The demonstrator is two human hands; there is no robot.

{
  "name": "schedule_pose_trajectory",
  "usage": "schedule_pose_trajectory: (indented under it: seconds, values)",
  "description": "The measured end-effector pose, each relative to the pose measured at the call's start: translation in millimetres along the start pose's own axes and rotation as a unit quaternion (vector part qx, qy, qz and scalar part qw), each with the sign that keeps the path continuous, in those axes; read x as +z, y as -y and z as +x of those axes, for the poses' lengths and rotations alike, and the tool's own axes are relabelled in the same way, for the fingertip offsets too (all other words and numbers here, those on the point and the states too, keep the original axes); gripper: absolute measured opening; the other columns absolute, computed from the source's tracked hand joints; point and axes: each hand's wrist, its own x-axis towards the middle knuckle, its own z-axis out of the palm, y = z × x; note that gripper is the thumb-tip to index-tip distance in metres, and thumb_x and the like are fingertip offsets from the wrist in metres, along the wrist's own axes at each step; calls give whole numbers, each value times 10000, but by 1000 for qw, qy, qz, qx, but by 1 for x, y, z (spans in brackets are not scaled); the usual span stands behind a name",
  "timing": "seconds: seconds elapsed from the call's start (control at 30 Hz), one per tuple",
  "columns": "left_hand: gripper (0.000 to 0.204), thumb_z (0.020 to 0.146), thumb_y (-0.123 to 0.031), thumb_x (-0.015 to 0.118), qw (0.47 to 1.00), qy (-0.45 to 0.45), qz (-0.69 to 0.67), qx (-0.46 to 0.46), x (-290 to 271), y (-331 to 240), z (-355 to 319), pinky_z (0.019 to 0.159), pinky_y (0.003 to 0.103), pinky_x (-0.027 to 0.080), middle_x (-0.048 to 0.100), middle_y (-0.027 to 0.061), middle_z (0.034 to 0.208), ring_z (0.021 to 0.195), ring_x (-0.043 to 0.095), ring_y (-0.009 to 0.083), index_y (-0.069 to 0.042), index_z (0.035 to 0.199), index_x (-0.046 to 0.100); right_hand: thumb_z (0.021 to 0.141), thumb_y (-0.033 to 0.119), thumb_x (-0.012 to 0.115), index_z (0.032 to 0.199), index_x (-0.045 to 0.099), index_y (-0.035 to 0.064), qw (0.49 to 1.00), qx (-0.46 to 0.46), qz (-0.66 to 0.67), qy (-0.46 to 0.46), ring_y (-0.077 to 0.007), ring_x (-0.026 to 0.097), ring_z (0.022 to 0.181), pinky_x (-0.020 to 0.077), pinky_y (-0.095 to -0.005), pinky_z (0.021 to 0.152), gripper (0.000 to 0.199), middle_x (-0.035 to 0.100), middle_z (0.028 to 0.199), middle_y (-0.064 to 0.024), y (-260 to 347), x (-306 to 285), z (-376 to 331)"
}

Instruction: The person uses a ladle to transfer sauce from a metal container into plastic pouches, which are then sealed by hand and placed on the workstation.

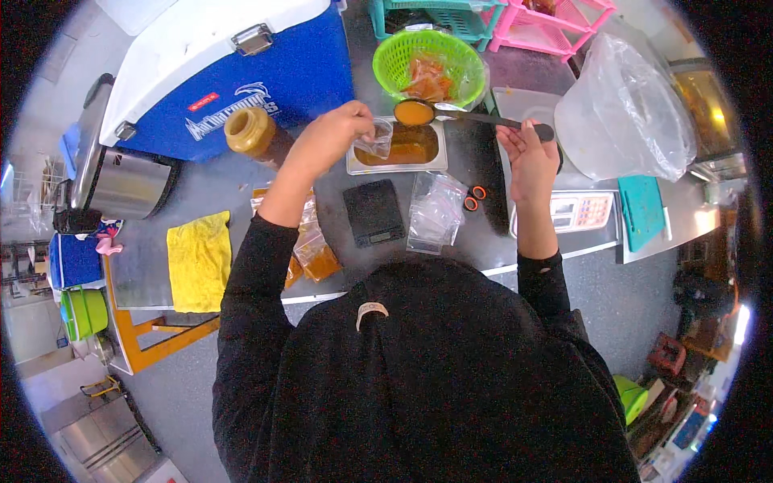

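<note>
My left hand (342,133) pinches a small clear plastic bag (376,141) over the left part of a steel pan (355,167) that contains brown-orange sauce (412,149). In my right hand (527,157) is the dark handle of a ladle (414,113), its round bowl filled with orange-brown sauce and held above the pan's far edge. Bag and ladle bowl are close together. Below the pan lie a black digital scale (374,212) and a stack of flat clear zip bags (436,211). Filled sauce bags (320,262) rest near my left forearm.
A blue cooler box (298,72) and an open brown-stained jar (250,130) stand at left. A green basket (386,68) with bagged food is behind the pan. Orange-handled scissors (475,198), a large plastic-covered tub (624,121) and a yellow cloth (198,262) are also on the table.
</note>
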Motion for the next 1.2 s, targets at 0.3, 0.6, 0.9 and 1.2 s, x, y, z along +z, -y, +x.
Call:
schedule_pose_trajectory:
  seconds: [0.3,0.6,0.9,1.2]
  values:
    - [143,671,-18,487,993,13,66,94,7,-7,8,707,291,450,552,85,882,828,556,239,-64,740,603,835,58,455,926,415,2,996,-70,-34,35,-216,593,686,516,-296,618,114,549,823,-147,10,17,-6]
    - [153,675,-8,476,992,5,67,111,12,-2,13,720,303,455,555,98,903,843,554,252,-40,751,605,841,20,437,934,402,-32,970,-179,-116,119,-207,593,721,520,-292,652,112,558,882,-176,22,32,-26]
    - [130,674,-23,492,989,-56,52,124,10,-1,12,703,312,459,566,108,870,812,556,273,-51,734,604,827,-23,435,914,399,-39,946,-259,-97,172,-227,593,751,520,-307,670,95,559,894,-200,24,33,-36]
    - [113,658,-19,517,993,-70,32,93,7,1,6,681,312,457,563,110,851,798,556,273,-43,729,601,851,70,440,918,397,-16,989,-142,-33,36,-217,591,732,526,-310,642,117,546,881,-161,-3,15,-19]
